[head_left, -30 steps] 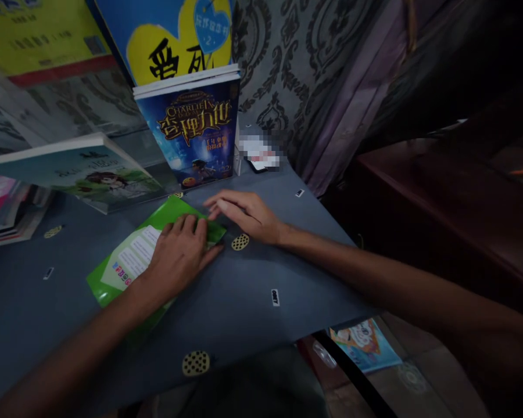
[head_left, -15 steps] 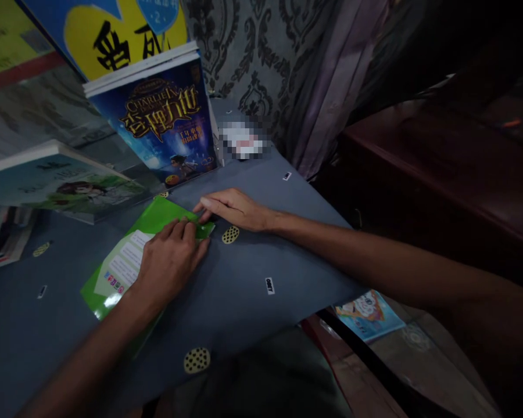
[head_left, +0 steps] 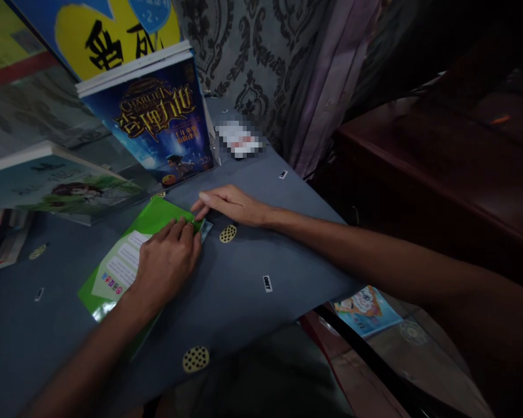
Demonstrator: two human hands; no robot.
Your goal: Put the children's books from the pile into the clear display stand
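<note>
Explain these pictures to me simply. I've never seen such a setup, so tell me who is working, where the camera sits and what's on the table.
There is no robot here: a person works bare-handed, filmed by one camera worn on the head, looking forward and down. On the grey-blue table, the left hand lies over a green book. The right hand has its fingertips at the book's far edge; whether they grip it is unclear. Beyond are a dark blue book and a teal book.
</note>
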